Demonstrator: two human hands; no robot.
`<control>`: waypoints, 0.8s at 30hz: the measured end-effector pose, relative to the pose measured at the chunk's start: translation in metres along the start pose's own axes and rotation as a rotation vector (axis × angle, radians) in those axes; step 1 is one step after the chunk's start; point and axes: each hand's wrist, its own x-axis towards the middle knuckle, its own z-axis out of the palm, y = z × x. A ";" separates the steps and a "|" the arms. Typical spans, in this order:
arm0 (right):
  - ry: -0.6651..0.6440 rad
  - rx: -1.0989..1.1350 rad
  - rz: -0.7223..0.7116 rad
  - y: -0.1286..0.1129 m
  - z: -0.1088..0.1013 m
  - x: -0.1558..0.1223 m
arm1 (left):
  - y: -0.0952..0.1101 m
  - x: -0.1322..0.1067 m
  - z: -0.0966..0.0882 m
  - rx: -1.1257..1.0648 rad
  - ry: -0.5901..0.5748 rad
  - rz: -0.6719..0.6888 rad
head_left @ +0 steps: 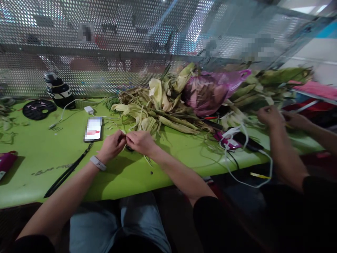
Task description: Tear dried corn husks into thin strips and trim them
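Note:
My left hand (115, 144), with a pale band on its wrist, and my right hand (140, 142) meet fingertip to fingertip just above the green table (110, 182). Both are closed in a pinch on a thin strip of corn husk (147, 161), whose loose end trails below my right hand. Most of the strip is hidden by the fingers. Behind my hands lies a large heap of dried corn husks (173, 123). A phone (93, 129) with a lit screen lies left of my left hand, its black strap (70, 172) running toward the table's front edge.
At right, a co-worker's hands (271, 116) work at husks. A purple plastic bag (204, 93) sits on the heap. White cables (226, 165) loop off the front edge near a power bank (249, 141). A black bottle (60, 91) and hand fan (39, 109) stand left; perforated metal (105, 70) borders the back.

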 end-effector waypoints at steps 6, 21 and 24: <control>-0.023 0.016 0.008 0.001 0.005 0.000 | -0.001 0.001 -0.002 -0.160 -0.017 -0.032; 0.022 0.272 0.093 0.007 0.011 0.001 | -0.008 0.005 -0.002 -0.516 -0.081 -0.157; 0.083 0.497 0.103 0.022 0.006 0.001 | -0.007 0.007 -0.010 -0.424 0.108 -0.085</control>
